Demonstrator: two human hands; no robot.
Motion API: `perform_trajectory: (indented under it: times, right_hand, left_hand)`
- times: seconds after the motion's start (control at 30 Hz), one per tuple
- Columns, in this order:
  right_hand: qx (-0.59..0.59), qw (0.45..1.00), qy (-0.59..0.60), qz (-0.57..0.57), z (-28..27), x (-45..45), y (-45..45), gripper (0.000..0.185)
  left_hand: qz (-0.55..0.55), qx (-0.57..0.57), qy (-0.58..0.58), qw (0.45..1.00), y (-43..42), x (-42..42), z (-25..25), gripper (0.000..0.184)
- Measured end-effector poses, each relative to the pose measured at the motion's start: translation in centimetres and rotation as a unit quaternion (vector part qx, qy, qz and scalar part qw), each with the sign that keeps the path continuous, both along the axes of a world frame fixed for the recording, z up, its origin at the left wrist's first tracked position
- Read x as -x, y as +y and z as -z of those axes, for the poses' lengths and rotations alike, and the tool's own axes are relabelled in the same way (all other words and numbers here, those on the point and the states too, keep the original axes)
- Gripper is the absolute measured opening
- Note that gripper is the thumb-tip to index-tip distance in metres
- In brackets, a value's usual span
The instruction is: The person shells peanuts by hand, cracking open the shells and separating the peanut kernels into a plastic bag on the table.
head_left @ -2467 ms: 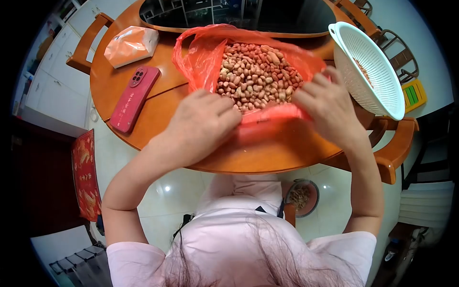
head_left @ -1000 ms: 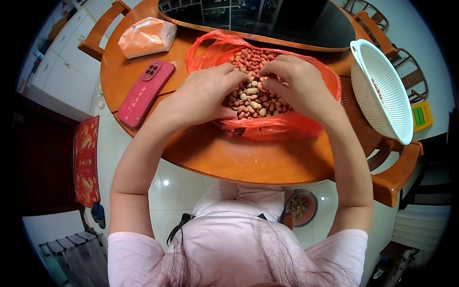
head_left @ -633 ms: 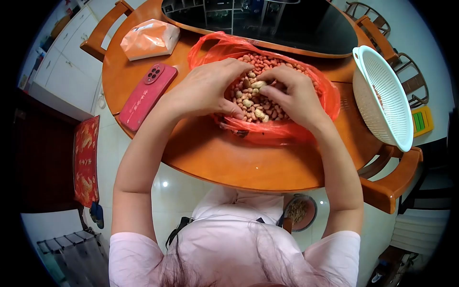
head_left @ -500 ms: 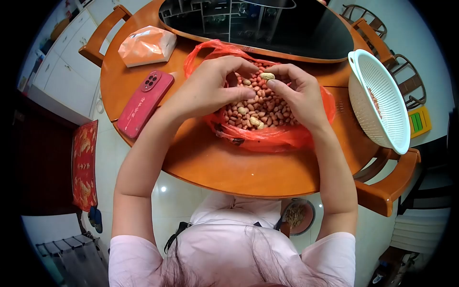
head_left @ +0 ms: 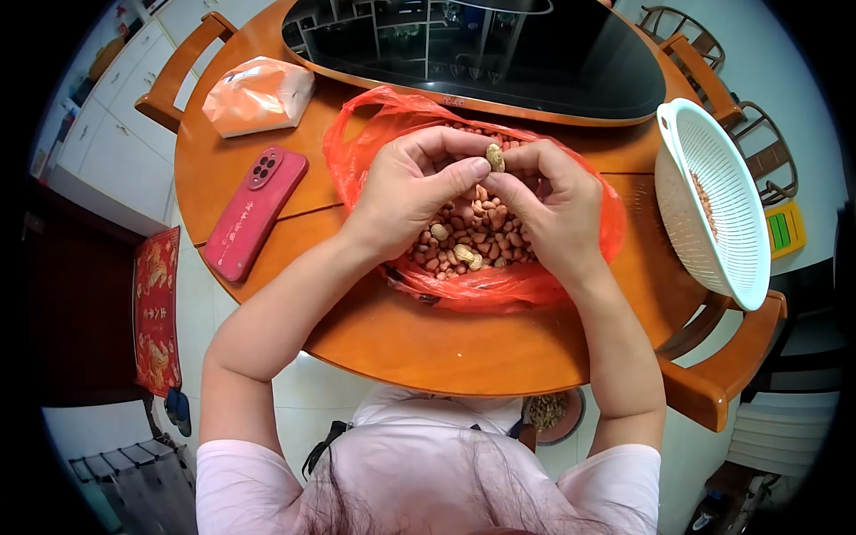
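Note:
An unshelled peanut [head_left: 495, 158] is pinched upright between the fingertips of both hands, above an open red plastic bag [head_left: 481, 297]. My left hand [head_left: 415, 183] has its thumb and forefinger closed on the peanut's left side. On the other side, my right hand [head_left: 555, 192] grips it with thumb and forefinger. Shelled peanuts [head_left: 499, 236] with reddish skins fill the bag below. A few peanuts in pale shells [head_left: 468, 257] lie among them. My hands hide part of the bag's contents.
A white colander [head_left: 718, 209] with some shelled peanuts stands at the right of the wooden table [head_left: 428, 357]. A red phone [head_left: 254, 214] and a tissue pack [head_left: 260, 96] lie left. Behind the bag is a black glass panel [head_left: 499, 67]. A bowl of shells [head_left: 548, 415] sits below the table edge.
My left hand has come in from beside the peanut and closed on it. The peanut, held in my right hand before, has turned from lying sideways to upright. The view has shifted slightly.

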State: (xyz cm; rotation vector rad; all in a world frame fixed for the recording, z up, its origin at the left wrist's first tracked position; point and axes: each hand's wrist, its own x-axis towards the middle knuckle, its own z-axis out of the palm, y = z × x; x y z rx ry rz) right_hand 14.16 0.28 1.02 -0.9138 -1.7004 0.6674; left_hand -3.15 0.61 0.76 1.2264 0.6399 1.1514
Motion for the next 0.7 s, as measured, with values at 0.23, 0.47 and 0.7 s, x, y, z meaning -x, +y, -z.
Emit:
perform_trajectory:
  times: [0.23, 0.47, 0.7]
  right_hand:
    - [-0.086, 0.992, -0.082, 0.041, -0.22, -0.03, -0.30, 0.015]
    - [-0.092, 0.993, -0.058, 0.035, -0.52, 0.29, -0.61, 0.015]
    - [-0.107, 0.994, -0.020, 0.025, -0.62, 0.26, -0.51, 0.013]
  left_hand:
    - [-0.015, -0.004, 0.007, 1.000, -0.34, -0.13, -0.17, 0.021]
    - [0.038, 0.097, -0.059, 0.993, -0.29, 0.31, -0.54, 0.018]
    - [0.078, 0.114, -0.070, 0.988, -0.10, 0.59, -0.44, 0.020]
